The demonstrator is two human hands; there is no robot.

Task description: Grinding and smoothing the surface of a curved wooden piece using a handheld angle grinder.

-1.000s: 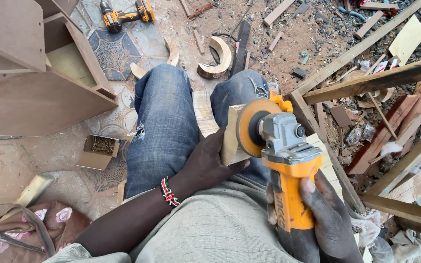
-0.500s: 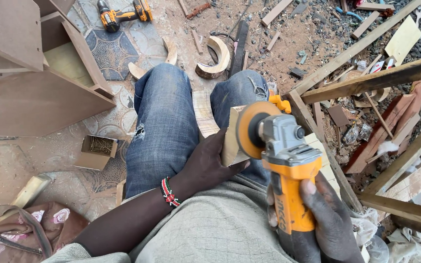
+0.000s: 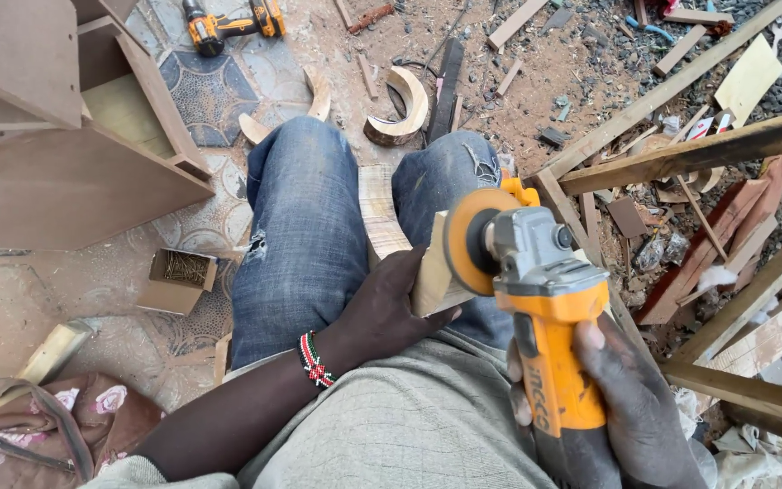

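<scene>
A seated person's right hand (image 3: 631, 407) is wrapped tight around the yellow body of an angle grinder (image 3: 536, 299), its sanding disc (image 3: 465, 242) touching a curved wooden piece (image 3: 395, 237) that lies across the lap between the jeans-clad thighs. The left hand (image 3: 389, 308), a beaded bracelet (image 3: 315, 359) at its wrist, clasps that wood at the disc's 8 o'clock. A cordless drill (image 3: 228, 22) lies well apart at 11 o'clock, a small box of nails (image 3: 176, 279) at 9 o'clock on the sawdust-strewn floor.
</scene>
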